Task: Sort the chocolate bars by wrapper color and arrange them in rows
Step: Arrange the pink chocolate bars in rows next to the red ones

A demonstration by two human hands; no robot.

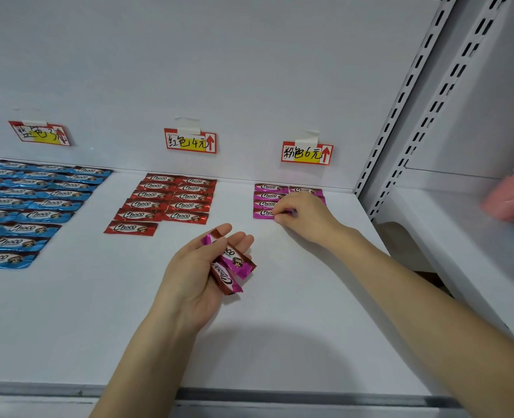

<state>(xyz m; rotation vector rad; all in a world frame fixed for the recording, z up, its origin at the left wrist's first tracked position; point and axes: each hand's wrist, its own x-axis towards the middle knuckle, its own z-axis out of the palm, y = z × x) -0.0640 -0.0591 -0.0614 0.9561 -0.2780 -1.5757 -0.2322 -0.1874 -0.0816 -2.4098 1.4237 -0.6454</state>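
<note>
Fingers (280, 206) of the right hand (304, 217) curl down and pinch the end of a pink Choco bar (263, 213). This bar is the nearest one in the pink rows (269, 196), which lie flat on the white shelf (279, 327), down and to the right of the red price tag (190, 141). The hand covers much of the rows' right column.

The left hand (201, 267) hovers palm up in front of that tag, nearer the camera. Its fingers (240, 238) are loosely bent under a small bunch of pink bars (234, 262), at least two, with "Choco" showing on their wrappers.

Directly below the red tag, which reads "红色4元" beside a red arrow, the red Choco bars (171, 197) lie in two neat columns, the left one a bar longer. Far to its left the blue Choco bars (32, 203) fill several columns that run off the edge.

On the back wall to the right of the red tag a pink price tag (307, 153) reads "粉色6元". The blue price tag (40, 133) to its left is blurred and seems to read "蓝色3元". Well to the right, past the slotted uprights (400, 95), a blurred pink object (509, 197) sits on the next shelf.
</note>
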